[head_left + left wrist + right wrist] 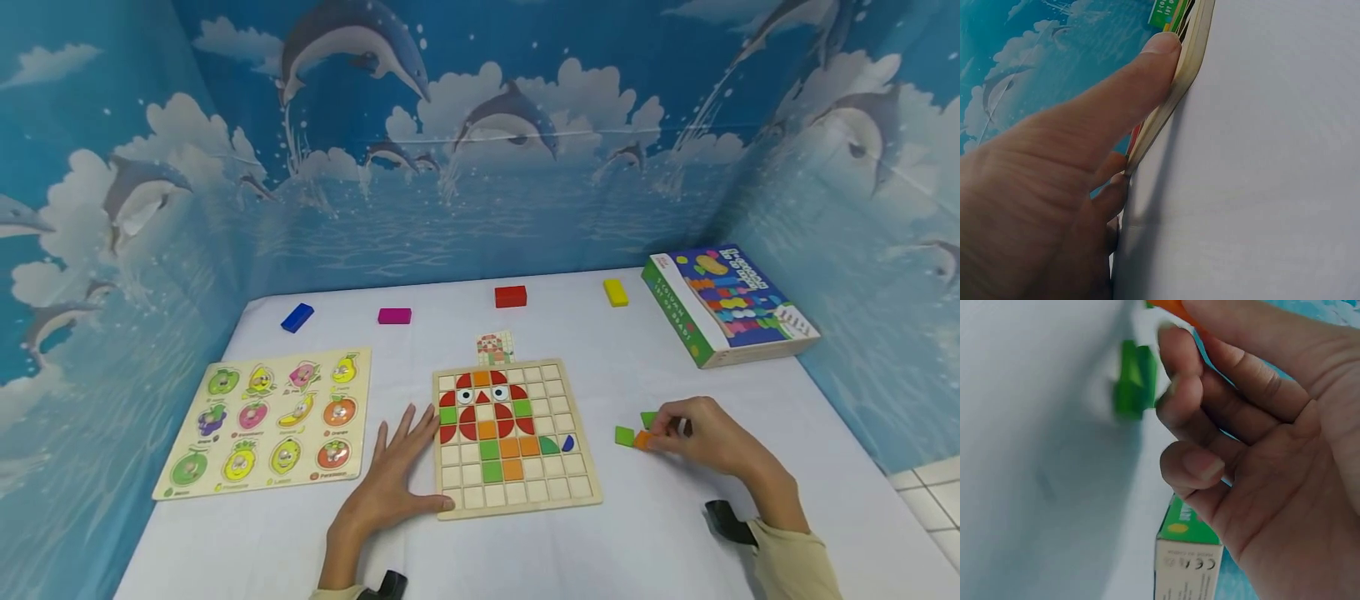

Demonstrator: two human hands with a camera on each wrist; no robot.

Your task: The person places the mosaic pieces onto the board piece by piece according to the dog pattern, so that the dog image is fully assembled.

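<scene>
A wooden grid board (pixel 472 497) lies in the middle of the table, with red, green and orange pieces forming an owl-like picture. My left hand (pixel 393 477) rests at the board's left edge, fingers spread and thumb on the lower left corner. To the right of the board, my right hand (pixel 701 437) pinches an orange square tile (pixel 642 439) between thumb and fingers. One green tile (pixel 624 436) lies beside it, and a second green tile (pixel 648 418) is partly behind the fingers. In the right wrist view the orange tile (pixel 1175 307) shows at the top edge.
A fruit puzzle board (pixel 266 425) lies left. A small pattern card (pixel 496 347) touches the grid board's top. Blue (pixel 297 317), magenta (pixel 394 316), red (pixel 511 297) and yellow (pixel 616 292) blocks line the back. A game box (pixel 731 304) stands at the back right.
</scene>
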